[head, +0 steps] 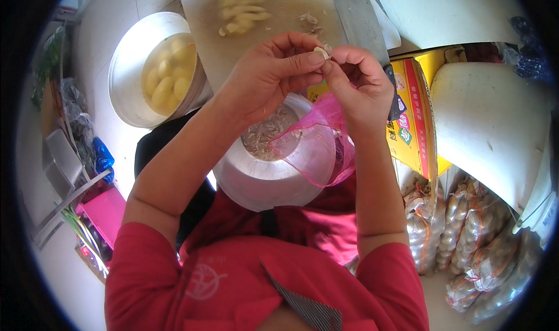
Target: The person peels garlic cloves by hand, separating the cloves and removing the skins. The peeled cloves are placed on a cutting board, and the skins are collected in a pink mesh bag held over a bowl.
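Between the fingertips of my left hand (279, 71) is a pale garlic clove (322, 53). My right hand (360, 80) touches the clove from the other side, thumb and forefinger pinched at its skin. Below the hands sits a metal bowl (270, 195) with loose garlic skins (266, 136) in it. A pink mesh bag (314, 125) drapes over its right side. Beyond the hands, a pile of peeled cloves (244, 10) and some skins (309, 18) lie on a cutting board (288, 8). A cleaver (360, 23) lies at the board's right, its handle partly behind my right hand.
A metal pot (126, 82) of peeled potatoes (163, 91) in liquid stands at the left of the board. At right are a yellow cardboard box (410, 121) and bags of garlic bulbs (476, 226) on the floor. A pink container (105, 213) is at lower left.
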Available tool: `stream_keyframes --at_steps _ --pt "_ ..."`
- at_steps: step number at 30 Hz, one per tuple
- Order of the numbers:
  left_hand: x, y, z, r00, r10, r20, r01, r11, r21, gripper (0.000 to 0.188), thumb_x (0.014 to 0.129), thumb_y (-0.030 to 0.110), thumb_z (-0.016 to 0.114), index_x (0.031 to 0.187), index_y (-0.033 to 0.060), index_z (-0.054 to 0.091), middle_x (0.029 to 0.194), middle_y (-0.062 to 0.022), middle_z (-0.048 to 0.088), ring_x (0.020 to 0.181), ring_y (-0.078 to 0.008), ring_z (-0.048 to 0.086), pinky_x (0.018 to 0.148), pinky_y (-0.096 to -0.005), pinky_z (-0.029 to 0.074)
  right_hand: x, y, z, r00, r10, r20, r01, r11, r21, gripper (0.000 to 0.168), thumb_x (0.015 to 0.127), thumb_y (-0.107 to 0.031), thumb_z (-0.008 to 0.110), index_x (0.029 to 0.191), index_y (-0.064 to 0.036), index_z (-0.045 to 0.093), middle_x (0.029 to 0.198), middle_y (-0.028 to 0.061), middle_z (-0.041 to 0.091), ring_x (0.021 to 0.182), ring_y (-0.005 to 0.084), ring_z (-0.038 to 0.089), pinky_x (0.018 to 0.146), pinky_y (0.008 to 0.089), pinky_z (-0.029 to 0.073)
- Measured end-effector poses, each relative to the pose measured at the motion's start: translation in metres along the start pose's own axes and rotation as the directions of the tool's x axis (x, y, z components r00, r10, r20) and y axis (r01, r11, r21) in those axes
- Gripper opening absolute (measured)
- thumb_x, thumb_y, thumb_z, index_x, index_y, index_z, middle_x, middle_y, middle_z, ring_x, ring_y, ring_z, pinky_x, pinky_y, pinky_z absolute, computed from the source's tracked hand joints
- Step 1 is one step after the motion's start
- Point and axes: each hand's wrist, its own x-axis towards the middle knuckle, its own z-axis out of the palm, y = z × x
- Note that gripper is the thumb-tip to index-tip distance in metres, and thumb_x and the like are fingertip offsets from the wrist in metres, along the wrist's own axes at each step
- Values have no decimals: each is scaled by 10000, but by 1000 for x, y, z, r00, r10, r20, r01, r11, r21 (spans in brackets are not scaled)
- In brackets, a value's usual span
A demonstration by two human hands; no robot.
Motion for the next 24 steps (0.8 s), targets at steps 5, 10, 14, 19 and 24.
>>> stream_keyframes --at_steps 5,10,14,19,24 --pt "1 -1 -1 1000 -19 -5 19 1000 3 169 823 73 650 969 22 585 911 -37 603 804 -101 609 724 -218 532 -1 -2 -3 993 -117 4 116 971 -208 101 749 34 648 836 -14 632 788 42 623 698 84 595 647 219 488" --pt "-2 0 0 999 -38 16 37 997 64 172 853 84 601 1015 34 570 947 -56 605 844 -122 598 743 -230 516 -1 -2 -5 998 -63 -24 55 963 -263 73 747 22 641 808 -16 629 759 40 629 678 79 595 635 214 487" --pt "-3 2 2 998 -55 14 54 997 63 207 857 94 599 1052 26 582 961 -55 607 857 -117 599 747 -228 521 -1 -2 -5 996 54 -67 -63 988 -143 54 782 6 620 833 -12 623 757 30 631 649 76 576 594 206 468" --pt "-2 2 1 999 -30 42 28 999 46 256 864 92 588 1109 17 579 987 -61 607 899 -122 600 795 -227 521 2 -5 -6 966 247 -82 -229 956 184 46 821 -11 601 863 3 612 765 19 622 651 61 546 591 185 438" --pt "-2 3 3 1000 -6 28 6 1000 11 276 861 76 587 1130 17 571 1014 -66 607 915 -137 602 829 -240 509 1 -4 -4 958 279 -66 -262 945 194 56 819 -23 619 870 -1 610 776 21 627 685 60 559 620 184 446"
